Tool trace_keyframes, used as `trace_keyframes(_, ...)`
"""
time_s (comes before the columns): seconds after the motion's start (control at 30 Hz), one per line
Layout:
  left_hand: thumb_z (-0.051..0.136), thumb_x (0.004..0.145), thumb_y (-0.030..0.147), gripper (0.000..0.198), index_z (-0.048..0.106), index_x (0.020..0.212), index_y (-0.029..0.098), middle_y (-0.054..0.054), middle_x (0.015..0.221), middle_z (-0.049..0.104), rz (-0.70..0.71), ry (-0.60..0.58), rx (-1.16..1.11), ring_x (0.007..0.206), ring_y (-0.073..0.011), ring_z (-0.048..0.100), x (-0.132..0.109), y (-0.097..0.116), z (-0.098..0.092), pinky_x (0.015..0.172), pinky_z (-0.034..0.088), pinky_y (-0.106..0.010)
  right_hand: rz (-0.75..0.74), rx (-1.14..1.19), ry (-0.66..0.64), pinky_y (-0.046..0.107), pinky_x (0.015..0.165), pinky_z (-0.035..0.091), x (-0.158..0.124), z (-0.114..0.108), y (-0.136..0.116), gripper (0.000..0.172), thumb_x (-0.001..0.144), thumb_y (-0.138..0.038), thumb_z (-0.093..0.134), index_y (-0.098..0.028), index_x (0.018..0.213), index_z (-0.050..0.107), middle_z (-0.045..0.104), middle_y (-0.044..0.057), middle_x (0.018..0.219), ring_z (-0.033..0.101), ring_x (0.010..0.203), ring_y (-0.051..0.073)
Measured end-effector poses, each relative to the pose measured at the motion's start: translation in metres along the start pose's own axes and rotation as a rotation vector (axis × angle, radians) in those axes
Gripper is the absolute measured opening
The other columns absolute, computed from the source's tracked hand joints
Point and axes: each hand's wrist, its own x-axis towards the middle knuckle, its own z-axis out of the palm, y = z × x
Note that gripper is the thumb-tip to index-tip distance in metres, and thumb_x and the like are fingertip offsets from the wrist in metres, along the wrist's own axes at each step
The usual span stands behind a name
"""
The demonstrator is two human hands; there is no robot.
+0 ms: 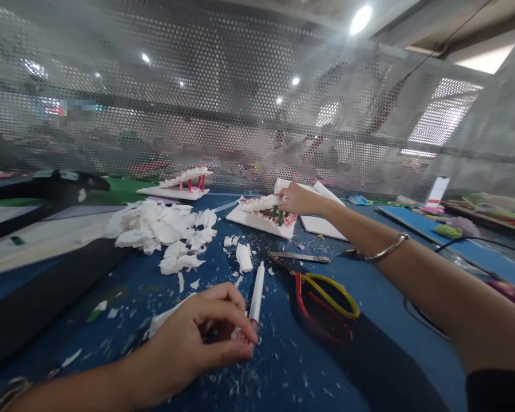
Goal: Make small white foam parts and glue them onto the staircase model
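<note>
My left hand (197, 337) rests low on the blue table (369, 297), fingers pinched on the near end of a white pen-like stick (256, 292) that lies pointing away from me. My right hand (298, 198) reaches far forward to a small model on a white foam board (261, 220), fingers closed at its white roof piece above red and green posts. What exactly those fingers hold is hidden.
A heap of white foam scraps (158, 229) lies at the left-centre. Scissors with red and yellow handles (321, 292) lie open between my arms. A second model on a white board (175, 189) stands at the back. A perforated metal screen (240, 114) closes the far side.
</note>
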Motion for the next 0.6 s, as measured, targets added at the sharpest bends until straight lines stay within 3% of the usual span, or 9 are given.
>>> trace_keyframes(0.1, 0.064, 0.064, 0.03, 0.011, 0.065, 0.064, 0.019, 0.002, 0.071, 0.046, -0.025, 0.035, 0.006, 0.056, -0.0065, 0.04, 0.001, 0.003, 0.002, 0.051, 0.032, -0.019, 0.006, 0.029, -0.039, 0.035, 0.084, 0.035, -0.007, -0.007, -0.004, 0.015, 0.075, -0.019, 0.049, -0.014, 0.078, 0.062, 0.059, 0.012, 0.098, 0.051, 0.095, 0.024)
trace_keyframes(0.27, 0.062, 0.065, 0.025, 0.005, 0.065, 0.064, 0.021, 0.002, 0.071, 0.05, -0.011, 0.089, -0.062, 0.058, -0.0075, 0.046, 0.002, 0.005, 0.003, 0.056, 0.038, -0.02, 0.096, 0.103, -0.05, 0.033, 0.079, 0.039, -0.023, -0.014, -0.003, 0.038, 0.072, -0.025, 0.049, -0.008, 0.105, 0.052, 0.055, 0.016, 0.101, 0.05, 0.095, 0.025)
trace_keyframes(0.6, 0.055, 0.07, 0.022, 0.01, 0.063, 0.066, 0.02, -0.001, 0.071, 0.057, 0.111, 0.145, 0.189, 0.061, -0.0096, 0.051, 0.018, 0.019, -0.002, 0.057, 0.041, -0.02, 0.084, 0.208, -0.037, 0.031, 0.085, 0.039, -0.041, -0.013, 0.008, 0.041, 0.068, -0.019, 0.053, -0.011, 0.108, 0.05, 0.053, 0.014, 0.11, 0.05, 0.101, 0.022)
